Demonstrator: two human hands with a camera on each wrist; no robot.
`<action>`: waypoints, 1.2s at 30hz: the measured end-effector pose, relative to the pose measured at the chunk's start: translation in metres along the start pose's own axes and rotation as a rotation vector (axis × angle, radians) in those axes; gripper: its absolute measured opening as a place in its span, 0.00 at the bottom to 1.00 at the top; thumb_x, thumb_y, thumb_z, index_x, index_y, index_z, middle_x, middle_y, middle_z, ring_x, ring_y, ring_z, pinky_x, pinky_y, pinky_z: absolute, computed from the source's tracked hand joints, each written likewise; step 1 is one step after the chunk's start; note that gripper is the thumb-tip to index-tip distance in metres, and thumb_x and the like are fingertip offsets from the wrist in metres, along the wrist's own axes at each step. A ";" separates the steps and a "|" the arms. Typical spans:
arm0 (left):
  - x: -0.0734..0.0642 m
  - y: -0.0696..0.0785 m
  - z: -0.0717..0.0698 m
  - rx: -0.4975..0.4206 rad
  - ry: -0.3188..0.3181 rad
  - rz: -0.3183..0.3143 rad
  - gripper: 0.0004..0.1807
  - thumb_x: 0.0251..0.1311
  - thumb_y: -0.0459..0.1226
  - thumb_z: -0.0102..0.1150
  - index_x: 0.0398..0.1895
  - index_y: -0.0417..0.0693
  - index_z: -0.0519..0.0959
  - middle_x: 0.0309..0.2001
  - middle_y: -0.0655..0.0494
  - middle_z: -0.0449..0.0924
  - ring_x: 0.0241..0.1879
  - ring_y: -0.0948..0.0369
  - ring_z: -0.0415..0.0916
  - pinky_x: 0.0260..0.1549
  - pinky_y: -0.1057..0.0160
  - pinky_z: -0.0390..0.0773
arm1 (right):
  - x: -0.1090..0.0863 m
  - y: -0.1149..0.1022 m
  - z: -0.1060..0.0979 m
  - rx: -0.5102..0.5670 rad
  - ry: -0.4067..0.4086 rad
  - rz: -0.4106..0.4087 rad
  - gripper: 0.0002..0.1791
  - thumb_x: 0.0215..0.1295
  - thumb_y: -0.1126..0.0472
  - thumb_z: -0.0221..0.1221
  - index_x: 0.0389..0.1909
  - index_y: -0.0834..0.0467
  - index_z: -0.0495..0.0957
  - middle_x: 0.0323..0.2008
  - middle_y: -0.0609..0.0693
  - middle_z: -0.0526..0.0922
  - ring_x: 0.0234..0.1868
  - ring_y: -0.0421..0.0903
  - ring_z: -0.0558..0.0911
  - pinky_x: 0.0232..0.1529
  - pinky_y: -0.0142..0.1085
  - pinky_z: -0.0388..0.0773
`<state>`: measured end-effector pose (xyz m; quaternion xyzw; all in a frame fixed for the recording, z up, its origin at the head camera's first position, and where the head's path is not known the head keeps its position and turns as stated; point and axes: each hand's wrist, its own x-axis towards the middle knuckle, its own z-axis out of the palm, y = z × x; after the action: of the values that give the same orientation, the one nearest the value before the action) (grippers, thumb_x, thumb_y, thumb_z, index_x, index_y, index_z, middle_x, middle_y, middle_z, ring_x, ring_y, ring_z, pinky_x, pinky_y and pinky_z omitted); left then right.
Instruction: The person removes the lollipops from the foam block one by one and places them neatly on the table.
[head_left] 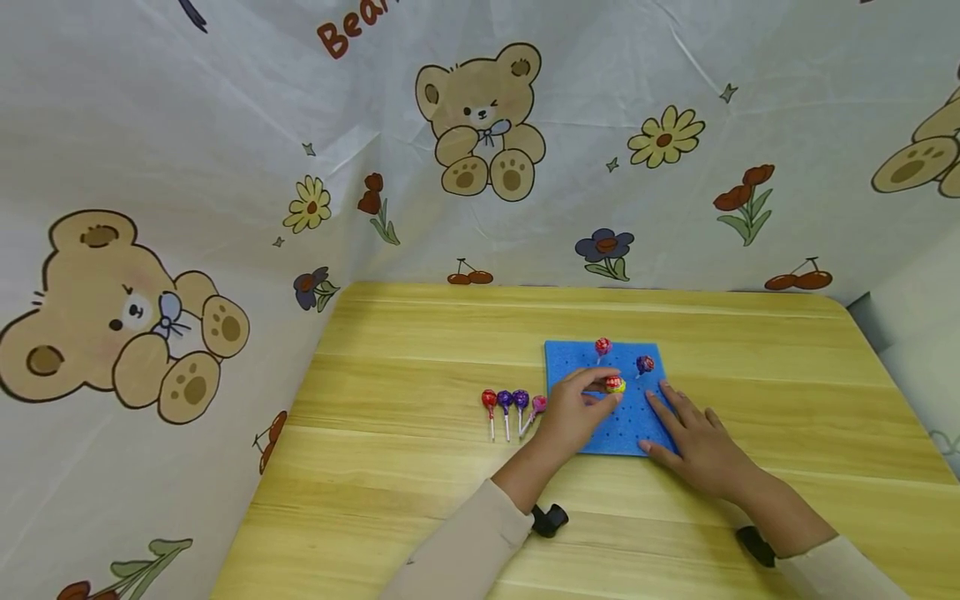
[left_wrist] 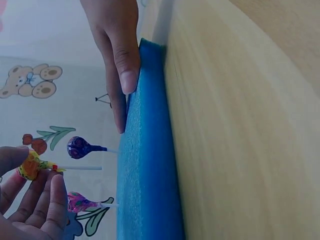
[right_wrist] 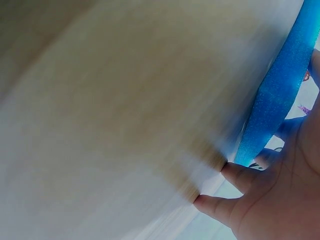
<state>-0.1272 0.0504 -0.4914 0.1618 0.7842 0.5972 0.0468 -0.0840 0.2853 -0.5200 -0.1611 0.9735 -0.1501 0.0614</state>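
Note:
My left hand [head_left: 573, 410] pinches a yellow-and-red wrapped lollipop [head_left: 616, 384] by its head above a blue foam board [head_left: 630, 421]. In the left wrist view the white stick of this lollipop points at the board, its tip apart from the surface. Two lollipops stand in the board: a pink-red one [head_left: 603, 346] near the back edge and a dark purple one [head_left: 646, 364] to its right. My right hand [head_left: 701, 446] rests on the board's right side with fingers spread; in the right wrist view two fingertips touch the table.
Left of the board lie a red lollipop [head_left: 489, 399], two purple lollipops [head_left: 505, 400] and a pink lollipop [head_left: 539, 404] on the wooden table [head_left: 397, 358]. Small holes dot the board. A bear-print cloth [head_left: 247, 108] hangs behind and at the left of the table.

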 end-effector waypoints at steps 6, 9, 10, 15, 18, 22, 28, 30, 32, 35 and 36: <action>-0.001 0.001 -0.006 -0.022 0.028 -0.014 0.18 0.67 0.42 0.65 0.60 0.63 0.81 0.52 0.66 0.81 0.49 0.74 0.78 0.47 0.73 0.80 | 0.000 0.001 0.001 0.004 0.005 -0.002 0.47 0.70 0.36 0.56 0.80 0.56 0.52 0.80 0.64 0.48 0.75 0.73 0.55 0.65 0.78 0.53; -0.002 0.001 -0.010 -0.021 0.050 -0.014 0.18 0.66 0.41 0.65 0.59 0.62 0.82 0.51 0.66 0.82 0.48 0.74 0.79 0.46 0.73 0.81 | 0.000 0.001 0.001 0.006 0.003 -0.001 0.47 0.70 0.36 0.56 0.80 0.56 0.52 0.80 0.64 0.48 0.76 0.73 0.55 0.65 0.78 0.52; -0.002 0.001 -0.012 -0.020 0.054 -0.014 0.18 0.66 0.41 0.65 0.59 0.61 0.82 0.51 0.65 0.82 0.48 0.73 0.79 0.45 0.72 0.81 | 0.001 0.001 0.001 0.008 0.003 -0.003 0.47 0.70 0.36 0.56 0.80 0.56 0.52 0.80 0.64 0.48 0.76 0.73 0.55 0.65 0.78 0.52; -0.004 -0.001 -0.019 -0.009 0.060 -0.016 0.18 0.67 0.42 0.64 0.60 0.63 0.81 0.51 0.65 0.82 0.49 0.72 0.79 0.47 0.72 0.81 | 0.001 0.001 0.000 0.015 0.002 -0.004 0.47 0.70 0.36 0.56 0.81 0.55 0.51 0.80 0.64 0.48 0.76 0.73 0.55 0.65 0.78 0.52; -0.005 -0.001 -0.024 -0.011 0.072 -0.022 0.18 0.67 0.42 0.65 0.59 0.65 0.81 0.50 0.66 0.82 0.49 0.72 0.79 0.48 0.71 0.81 | 0.000 0.002 0.001 0.017 0.002 -0.001 0.47 0.70 0.36 0.56 0.81 0.55 0.51 0.80 0.63 0.47 0.76 0.73 0.54 0.65 0.78 0.52; -0.006 0.000 -0.031 -0.006 0.102 -0.027 0.17 0.66 0.40 0.65 0.57 0.63 0.82 0.49 0.65 0.82 0.48 0.71 0.79 0.46 0.70 0.81 | 0.000 0.002 0.001 0.019 0.005 -0.004 0.47 0.70 0.36 0.56 0.81 0.55 0.51 0.80 0.63 0.47 0.76 0.73 0.54 0.65 0.78 0.52; -0.008 0.001 -0.041 -0.014 0.126 -0.045 0.18 0.66 0.39 0.65 0.58 0.60 0.82 0.49 0.64 0.81 0.48 0.70 0.79 0.46 0.71 0.81 | -0.001 0.003 0.001 0.023 0.011 -0.010 0.47 0.70 0.37 0.57 0.81 0.55 0.51 0.80 0.63 0.47 0.76 0.72 0.54 0.65 0.78 0.52; -0.010 0.001 -0.044 -0.018 0.136 -0.041 0.18 0.66 0.38 0.65 0.58 0.59 0.82 0.49 0.63 0.81 0.49 0.69 0.80 0.46 0.71 0.82 | -0.001 0.003 0.001 0.026 0.013 -0.012 0.47 0.70 0.37 0.57 0.81 0.55 0.50 0.80 0.63 0.47 0.76 0.72 0.54 0.65 0.78 0.52; -0.011 0.000 -0.048 -0.016 0.149 -0.031 0.18 0.65 0.37 0.66 0.58 0.59 0.82 0.49 0.62 0.81 0.48 0.68 0.80 0.45 0.71 0.82 | -0.002 0.003 0.001 0.028 0.013 -0.014 0.47 0.70 0.37 0.57 0.81 0.55 0.51 0.80 0.63 0.47 0.76 0.73 0.54 0.65 0.78 0.52; -0.013 -0.002 -0.053 -0.012 0.170 -0.009 0.18 0.65 0.36 0.66 0.57 0.58 0.83 0.50 0.59 0.82 0.48 0.66 0.82 0.44 0.71 0.83 | -0.002 0.003 0.001 0.029 0.018 -0.018 0.47 0.70 0.37 0.57 0.81 0.55 0.51 0.80 0.63 0.47 0.76 0.72 0.54 0.65 0.78 0.53; -0.014 -0.003 -0.055 -0.013 0.177 -0.005 0.18 0.65 0.36 0.66 0.57 0.58 0.83 0.50 0.59 0.82 0.48 0.65 0.82 0.44 0.71 0.83 | -0.002 0.002 0.001 0.029 0.018 -0.019 0.47 0.70 0.37 0.57 0.81 0.55 0.51 0.80 0.64 0.47 0.76 0.72 0.55 0.65 0.78 0.53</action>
<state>-0.1296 -0.0048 -0.4804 0.1061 0.7818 0.6141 -0.0202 -0.0824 0.2878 -0.5219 -0.1678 0.9702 -0.1663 0.0533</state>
